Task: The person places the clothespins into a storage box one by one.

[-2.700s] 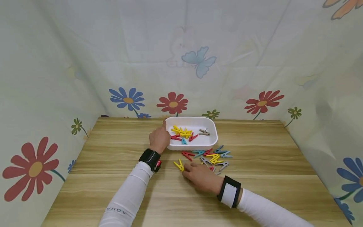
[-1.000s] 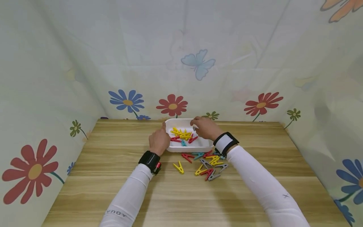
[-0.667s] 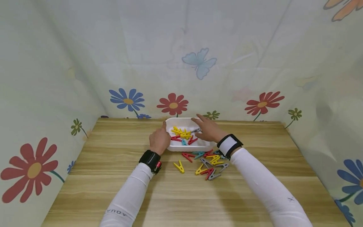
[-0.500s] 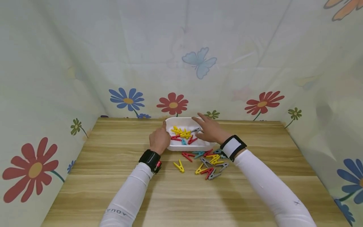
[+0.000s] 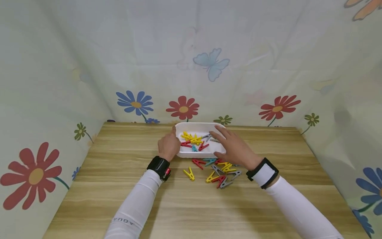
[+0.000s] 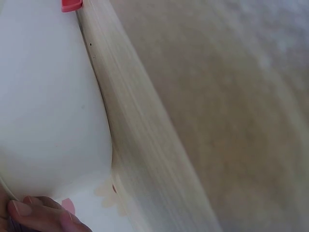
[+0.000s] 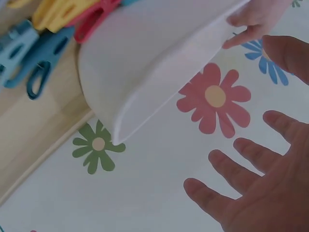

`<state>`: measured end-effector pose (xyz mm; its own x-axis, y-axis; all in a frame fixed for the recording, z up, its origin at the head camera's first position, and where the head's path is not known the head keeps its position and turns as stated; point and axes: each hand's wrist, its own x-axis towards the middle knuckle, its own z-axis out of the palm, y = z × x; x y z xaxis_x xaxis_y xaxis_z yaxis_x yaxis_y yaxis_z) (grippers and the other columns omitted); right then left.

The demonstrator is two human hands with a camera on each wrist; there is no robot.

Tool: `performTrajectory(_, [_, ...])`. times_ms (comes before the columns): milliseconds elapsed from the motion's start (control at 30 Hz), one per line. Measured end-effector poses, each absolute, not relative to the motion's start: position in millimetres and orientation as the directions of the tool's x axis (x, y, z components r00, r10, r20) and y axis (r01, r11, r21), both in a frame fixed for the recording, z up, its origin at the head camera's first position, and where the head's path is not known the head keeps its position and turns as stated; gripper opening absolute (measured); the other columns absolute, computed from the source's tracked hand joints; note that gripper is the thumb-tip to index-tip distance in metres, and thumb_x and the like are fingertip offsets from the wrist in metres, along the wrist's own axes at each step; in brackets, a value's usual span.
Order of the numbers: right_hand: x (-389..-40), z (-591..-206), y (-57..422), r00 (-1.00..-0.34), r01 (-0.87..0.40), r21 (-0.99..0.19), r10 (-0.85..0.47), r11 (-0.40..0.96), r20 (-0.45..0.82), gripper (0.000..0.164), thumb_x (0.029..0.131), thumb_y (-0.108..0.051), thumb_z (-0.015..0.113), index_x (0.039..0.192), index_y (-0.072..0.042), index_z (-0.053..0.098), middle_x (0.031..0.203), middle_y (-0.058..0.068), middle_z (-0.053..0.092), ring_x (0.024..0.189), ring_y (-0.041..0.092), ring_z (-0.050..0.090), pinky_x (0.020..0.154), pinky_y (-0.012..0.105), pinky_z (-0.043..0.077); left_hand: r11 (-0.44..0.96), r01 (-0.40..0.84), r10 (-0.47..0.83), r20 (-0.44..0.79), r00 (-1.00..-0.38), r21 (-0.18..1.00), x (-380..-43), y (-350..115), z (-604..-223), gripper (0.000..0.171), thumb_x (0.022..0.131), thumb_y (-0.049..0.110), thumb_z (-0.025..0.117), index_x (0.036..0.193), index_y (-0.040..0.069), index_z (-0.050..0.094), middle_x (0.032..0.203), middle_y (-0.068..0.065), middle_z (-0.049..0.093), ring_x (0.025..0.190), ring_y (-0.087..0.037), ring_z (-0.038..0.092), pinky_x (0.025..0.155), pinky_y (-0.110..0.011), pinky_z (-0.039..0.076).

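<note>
A white plastic tray (image 5: 197, 155) stands at the back of the table with several yellow, red, blue and grey clothespins in it. My left hand (image 5: 169, 144) holds the tray's left end by the rim; its fingertips (image 6: 41, 215) show against the tray wall in the left wrist view. Over the tray's right end is my right hand (image 5: 235, 146), fingers spread and nothing between them. Inside the tray a grey clothespin (image 5: 206, 136) lies just beyond its fingertips. The right wrist view shows the spread fingers (image 7: 236, 169) beside the tray.
In front of the tray lies a loose group of clothespins: red (image 5: 198, 163), yellow (image 5: 211, 177), grey (image 5: 225, 183) and blue. One yellow clothespin (image 5: 189, 173) sits apart on the left. A flower-printed cloth (image 5: 149, 49) rises behind the wooden table (image 5: 191, 209) and at both sides.
My right hand went from the clothespins on the table to the tray, let go of a grey clothespin there, then drew back to the right. My left hand has stayed at the rim.
</note>
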<state>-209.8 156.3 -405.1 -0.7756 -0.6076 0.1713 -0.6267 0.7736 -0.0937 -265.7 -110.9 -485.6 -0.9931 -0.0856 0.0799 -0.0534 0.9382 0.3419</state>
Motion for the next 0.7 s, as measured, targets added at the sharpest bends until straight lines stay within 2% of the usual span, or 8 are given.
performTrajectory(167, [-184.2, -414.1, 166.7, -0.769, -0.637, -0.093, -0.623, 0.765, 0.144, 0.087, 0.081, -0.038, 0.079, 0.153, -0.017, 0.035, 0.158, 0.016, 0.033, 0.138, 0.041, 0.042, 0.109, 0.059, 0.036, 0.943, -0.064, -0.094, 0.076, -0.993, 0.327, -266.2, -108.6, -486.6, 0.061, 0.096, 0.025, 0.054, 0.153, 0.012, 0.035, 0.059, -0.006, 0.052, 0.048, -0.023, 0.052, 0.045, -0.032, 0.04])
performTrajectory(367, [-157.4, -422.1, 171.1, -0.795, -0.602, -0.156, -0.605, 0.783, 0.031, 0.084, 0.081, -0.043, 0.077, 0.152, -0.024, 0.038, 0.155, 0.012, 0.04, 0.136, 0.039, 0.046, 0.106, 0.056, 0.042, 0.945, -0.071, -0.1, 0.076, -0.992, 0.319, -267.0, -108.5, -485.2, 0.063, 0.095, 0.026, 0.055, 0.153, 0.012, 0.035, 0.06, -0.006, 0.052, 0.049, -0.023, 0.052, 0.045, -0.032, 0.04])
performTrajectory(700, [-139.1, -452.4, 171.5, -0.77, -0.612, -0.144, -0.628, 0.777, -0.117, 0.073, 0.08, -0.035, 0.08, 0.145, -0.022, 0.05, 0.148, 0.013, 0.048, 0.132, 0.038, 0.049, 0.101, 0.059, 0.043, 0.948, -0.065, -0.097, 0.088, -0.991, 0.313, -266.8, -109.3, -487.7, 0.063, 0.095, 0.025, 0.055, 0.153, 0.012, 0.035, 0.059, -0.005, 0.05, 0.049, -0.023, 0.051, 0.045, -0.031, 0.037])
